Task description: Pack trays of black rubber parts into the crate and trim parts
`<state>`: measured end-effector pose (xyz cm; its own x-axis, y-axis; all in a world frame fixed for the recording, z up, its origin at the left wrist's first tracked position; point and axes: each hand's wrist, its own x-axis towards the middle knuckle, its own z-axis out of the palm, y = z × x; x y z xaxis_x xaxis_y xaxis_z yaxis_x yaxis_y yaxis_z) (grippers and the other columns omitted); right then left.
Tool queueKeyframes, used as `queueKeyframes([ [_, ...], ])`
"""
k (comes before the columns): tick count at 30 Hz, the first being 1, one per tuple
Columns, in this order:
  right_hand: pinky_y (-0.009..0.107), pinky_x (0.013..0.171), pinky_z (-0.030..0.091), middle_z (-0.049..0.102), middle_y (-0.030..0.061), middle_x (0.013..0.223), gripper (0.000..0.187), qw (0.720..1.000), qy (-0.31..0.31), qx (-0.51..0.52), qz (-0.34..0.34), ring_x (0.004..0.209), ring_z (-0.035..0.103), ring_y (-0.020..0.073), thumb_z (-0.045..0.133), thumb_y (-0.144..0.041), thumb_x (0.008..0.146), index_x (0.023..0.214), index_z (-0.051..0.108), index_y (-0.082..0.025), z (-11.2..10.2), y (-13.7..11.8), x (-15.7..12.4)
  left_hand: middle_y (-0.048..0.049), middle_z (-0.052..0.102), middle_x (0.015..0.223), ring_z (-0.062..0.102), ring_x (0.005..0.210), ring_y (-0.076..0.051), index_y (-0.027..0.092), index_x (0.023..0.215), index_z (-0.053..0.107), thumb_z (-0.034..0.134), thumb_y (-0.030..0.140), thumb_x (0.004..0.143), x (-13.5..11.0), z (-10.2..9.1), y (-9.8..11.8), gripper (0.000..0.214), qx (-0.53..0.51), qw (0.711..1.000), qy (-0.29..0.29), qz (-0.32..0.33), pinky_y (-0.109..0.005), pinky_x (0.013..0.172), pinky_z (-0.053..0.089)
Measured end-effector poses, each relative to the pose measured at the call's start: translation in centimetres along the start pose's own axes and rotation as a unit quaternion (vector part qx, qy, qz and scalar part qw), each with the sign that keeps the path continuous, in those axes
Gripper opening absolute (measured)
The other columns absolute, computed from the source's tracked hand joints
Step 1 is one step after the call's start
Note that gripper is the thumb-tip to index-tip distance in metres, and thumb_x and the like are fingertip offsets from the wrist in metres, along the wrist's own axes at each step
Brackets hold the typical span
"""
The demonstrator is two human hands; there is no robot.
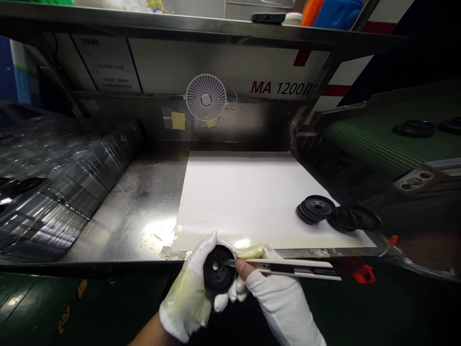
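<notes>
Black wheel [216,269] held in L hand [185,298], fingers closed round it, just off worktop edge. R hand [284,302] fingers closed on utility knife [284,265], blade tip touching wheel. Ahead of R fingers, on white sheet [230,202] on steel worktop [133,211]: stack of black wheels [315,209], 2nd stack [355,218] just beside it.
</notes>
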<state>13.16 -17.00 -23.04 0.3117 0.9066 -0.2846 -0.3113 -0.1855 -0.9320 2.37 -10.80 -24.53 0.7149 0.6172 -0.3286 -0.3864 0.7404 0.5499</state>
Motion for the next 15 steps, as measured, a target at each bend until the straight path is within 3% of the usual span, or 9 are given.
queueKeyframes([
  [6, 0.026, 0.057, 0.051, 0.064, 0.0032, 0.049, 0.044, 0.996, 0.011, -0.082, -0.022, 0.049, 0.059, 0.0148, 0.078, -0.056, 0.062, 0.047, 0.062, -0.017, -1.1, 0.5, 0.5, -0.0084, 0.057, 0.047, 0.054, 0.04, -0.015, 0.013, 0.083, 0.057, 0.031, 0.06, 0.09, 0.1, -0.1, -0.5, 0.054, 0.009, 1.0, 0.016, -0.011, -0.015, 0.028, 0.023],
  [8, 0.026, 0.059, 0.051, 0.064, 0.0043, 0.05, 0.046, 0.996, -0.013, -0.09, -0.01, 0.05, 0.06, 0.015, 0.075, -0.059, 0.063, 0.047, 0.063, -0.017, -1.5, 0.6, 0.7, -0.0092, 0.057, 0.047, 0.054, 0.04, -0.015, 0.013, 0.081, 0.056, 0.029, 0.061, 0.09, 0.0, 0.0, -0.6, 0.056, 0.017, 1.0, 0.012, -0.014, -0.015, 0.028, 0.021],
  [11, 0.027, 0.063, 0.052, 0.065, 0.0054, 0.052, 0.05, 0.997, -0.052, -0.052, 0.036, 0.054, 0.062, 0.0165, 0.072, -0.062, 0.065, 0.047, 0.062, -0.016, -1.6, 0.7, 0.8, -0.0095, 0.057, 0.048, 0.051, 0.038, -0.013, 0.014, 0.082, 0.056, 0.028, 0.062, 0.09, -0.1, 0.2, -0.4, 0.056, 0.025, 0.999, 0.005, -0.024, -0.014, 0.028, 0.019],
  [15, 0.027, 0.062, 0.051, 0.063, 0.0036, 0.05, 0.045, 0.999, -0.034, 0.012, 0.032, 0.052, 0.06, 0.0157, 0.076, -0.056, 0.063, 0.047, 0.061, -0.016, -1.2, 0.8, 0.5, -0.0086, 0.058, 0.049, 0.05, 0.038, -0.012, 0.014, 0.087, 0.057, 0.029, 0.061, 0.091, 0.0, 0.5, 0.0, 0.055, 0.017, 0.999, 0.003, -0.036, -0.013, 0.029, 0.019],
])
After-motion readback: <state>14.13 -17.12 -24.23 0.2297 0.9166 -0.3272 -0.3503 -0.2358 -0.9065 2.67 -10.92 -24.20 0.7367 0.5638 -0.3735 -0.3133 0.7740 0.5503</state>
